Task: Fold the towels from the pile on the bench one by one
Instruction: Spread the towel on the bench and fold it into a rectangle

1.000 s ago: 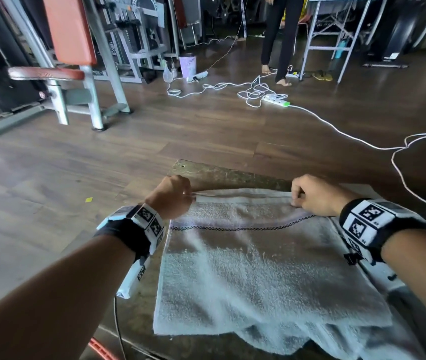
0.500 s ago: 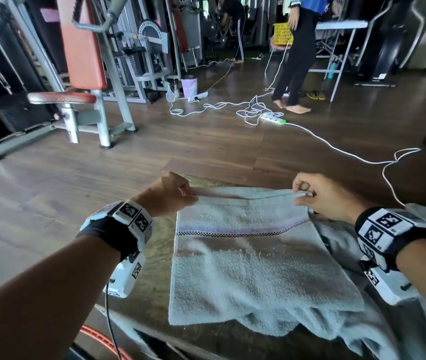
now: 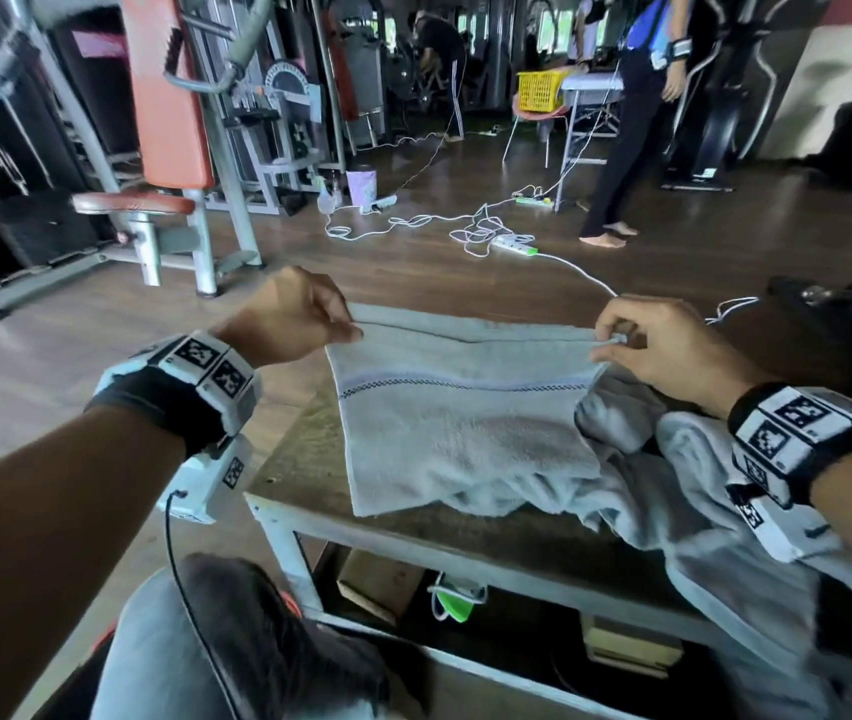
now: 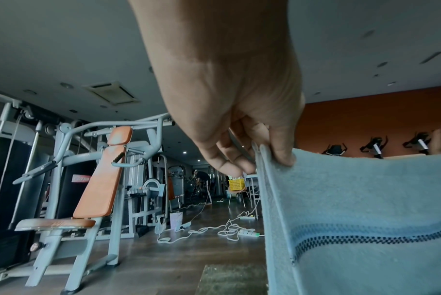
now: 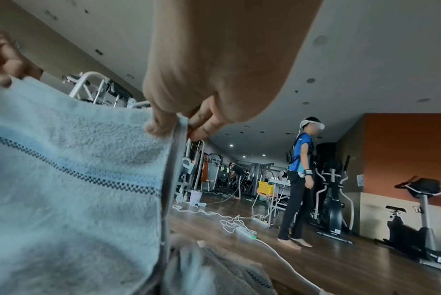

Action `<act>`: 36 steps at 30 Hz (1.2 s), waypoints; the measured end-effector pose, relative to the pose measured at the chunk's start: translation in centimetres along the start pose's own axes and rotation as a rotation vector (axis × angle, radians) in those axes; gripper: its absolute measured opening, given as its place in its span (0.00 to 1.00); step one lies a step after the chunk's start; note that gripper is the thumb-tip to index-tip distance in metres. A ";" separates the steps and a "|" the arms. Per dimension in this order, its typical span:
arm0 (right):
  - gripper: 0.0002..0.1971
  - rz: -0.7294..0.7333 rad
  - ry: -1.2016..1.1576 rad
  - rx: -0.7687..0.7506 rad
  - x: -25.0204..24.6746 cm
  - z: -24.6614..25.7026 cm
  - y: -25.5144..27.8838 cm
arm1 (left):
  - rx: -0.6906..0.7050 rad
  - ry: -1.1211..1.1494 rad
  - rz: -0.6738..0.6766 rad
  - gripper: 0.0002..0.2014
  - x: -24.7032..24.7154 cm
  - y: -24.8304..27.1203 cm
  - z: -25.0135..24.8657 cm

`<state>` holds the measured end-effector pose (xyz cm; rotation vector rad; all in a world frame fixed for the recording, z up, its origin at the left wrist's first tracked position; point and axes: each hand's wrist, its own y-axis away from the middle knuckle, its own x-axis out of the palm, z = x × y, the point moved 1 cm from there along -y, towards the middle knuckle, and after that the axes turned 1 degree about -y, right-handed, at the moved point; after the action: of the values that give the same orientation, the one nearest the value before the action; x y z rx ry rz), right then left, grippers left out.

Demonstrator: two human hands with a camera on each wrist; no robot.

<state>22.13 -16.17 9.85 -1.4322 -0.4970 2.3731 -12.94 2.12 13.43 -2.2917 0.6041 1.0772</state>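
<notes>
A pale blue towel [image 3: 465,433] with a dark checked stripe hangs from both hands, its far edge lifted above the bench [image 3: 299,459] and its near end still lying on the bench top. My left hand [image 3: 304,319] pinches the towel's far left corner, and my right hand [image 3: 637,340] pinches the far right corner. The left wrist view shows thumb and fingers of the left hand [image 4: 259,159] clamped on the towel [image 4: 365,209] hem. In the right wrist view the right hand [image 5: 179,123] pinches the towel [image 5: 75,179] edge. More crumpled towels [image 3: 673,491] lie in a pile at the right.
The bench has a pale frame and a lower shelf with small items [image 3: 457,602]. My knee [image 3: 236,641] is just in front of it. White cables and a power strip [image 3: 512,245] lie on the wooden floor. An orange weight machine [image 3: 169,122] stands far left; a person [image 3: 631,122] stands beyond.
Both hands have raised the towel's far edge off the bench and drawn it toward me. The head view has tilted up and pulled back, showing more of the bench front.
</notes>
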 end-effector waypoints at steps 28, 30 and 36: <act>0.07 -0.196 -0.427 0.187 4.4 4.2 15.6 | -0.234 -0.262 0.125 0.06 7.8 10.4 0.4; 0.06 -0.185 -0.418 0.186 3.8 4.5 15.5 | -0.242 -0.263 0.128 0.07 7.7 10.0 0.3; 0.05 -0.048 -0.246 0.102 3.3 3.0 15.5 | -0.200 -0.304 0.166 0.10 8.0 9.7 0.4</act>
<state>16.48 -28.83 1.56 -1.0786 -0.4566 2.5100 -14.23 -6.33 4.21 -2.2056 0.5932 1.5940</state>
